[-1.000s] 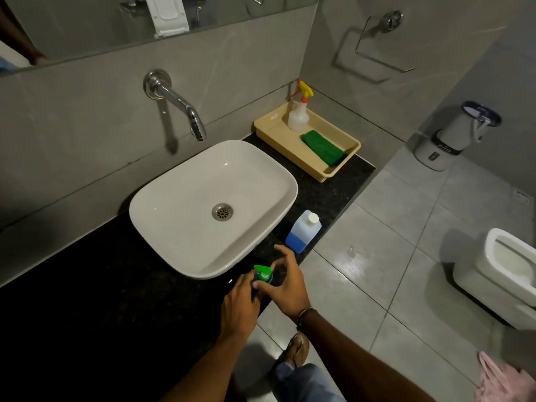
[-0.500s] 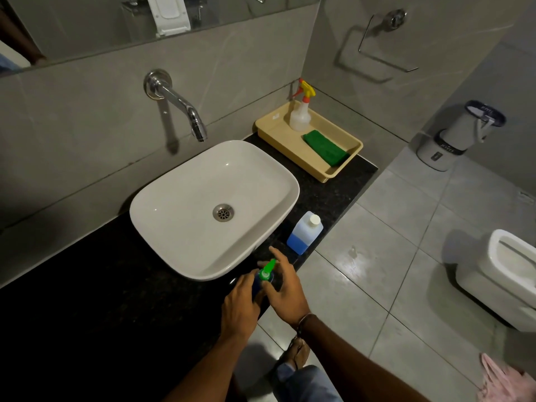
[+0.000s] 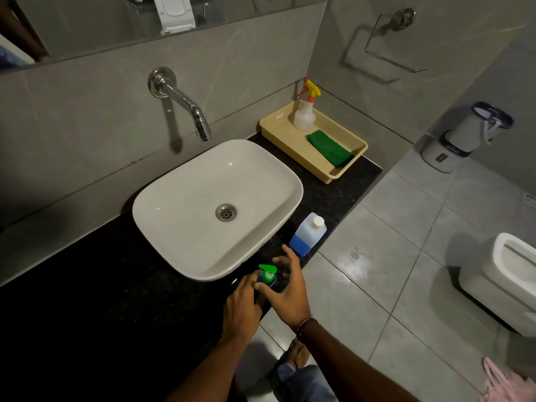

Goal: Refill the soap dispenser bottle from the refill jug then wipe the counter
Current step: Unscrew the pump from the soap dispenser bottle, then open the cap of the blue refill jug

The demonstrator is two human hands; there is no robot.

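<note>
A small blue soap dispenser bottle with a green pump head (image 3: 268,274) stands on the black counter (image 3: 101,300) at its front edge, just in front of the sink. My left hand (image 3: 242,310) is wrapped around the bottle's body. My right hand (image 3: 287,288) pinches the green pump collar with thumb and forefinger, its other fingers spread. The refill jug (image 3: 308,235), translucent with blue liquid and a white cap, stands capped on the counter just beyond my right hand. A folded green cloth (image 3: 329,147) lies in the beige tray (image 3: 278,132).
A white basin (image 3: 188,227) fills the counter's middle under a chrome wall spout (image 3: 185,104). A spray bottle (image 3: 306,111) stands in the tray at the back right. The counter ends to the right above the tiled floor; a toilet (image 3: 504,280) is at far right.
The green pump head has turned under my right hand, its nozzle swinging from pointing left, to upward, to left again. My left hand stays on the bottle.
</note>
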